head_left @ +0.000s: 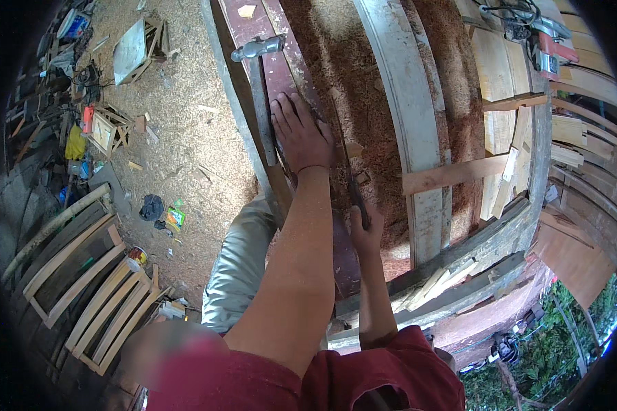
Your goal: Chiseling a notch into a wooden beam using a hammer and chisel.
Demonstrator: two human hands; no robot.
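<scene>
My left hand point(301, 135) lies flat on a dark red plank point(279, 81), its fingers stretched toward the far end. Close along its left side rests a hammer point(259, 92) with a metal head and a long handle. Nearer to me and to the right, my right hand point(367, 233) is closed round the dark handle of a long thin tool point(356, 193). The tool is seen almost edge-on beside the plank's right edge, so its exact kind is unclear. A small wood offcut point(247, 11) sits at the plank's far end.
Pale boards point(406, 89) stand to the right, crossed by a wooden batten point(463, 173). A red power tool point(550, 55) is at the far right. Sawdust covers the floor point(185, 103), with a small wooden stool point(110, 130) and slatted wooden frames point(113, 301) on the left.
</scene>
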